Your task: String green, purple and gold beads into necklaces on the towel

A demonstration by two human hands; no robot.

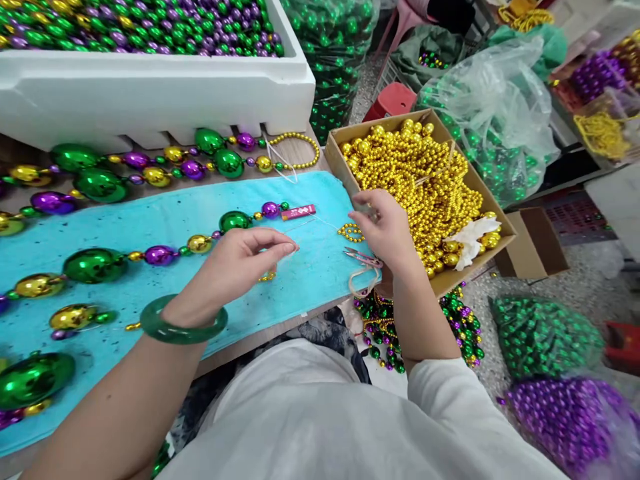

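My left hand (pixel 250 260), with a green bangle (pixel 183 320) on its wrist, is closed in a pinch over the blue cloth (pixel 310 267). A thin white thread (pixel 303 224) runs from near its fingertips towards a small gold bead loop (pixel 351 232). Beside that loop is my right hand (pixel 383 227), fingers curled, with a gap between thumb and forefinger; nothing shows in them. Below it lie small scissors (pixel 363 257) with pink handles and a cord. A strand of large green, gold and purple beads (pixel 160 255) stretches leftward. A small red packet (pixel 299 212) lies beyond the thread.
A cardboard box (pixel 503 237) of gold beads stands at the right. White foam box (pixel 155 93) with mixed beads rises at the back left, finished-looking strands (pixel 229 162) before it. Bags of green beads (pixel 545 337) and purple beads (pixel 565 420) lie on the floor.
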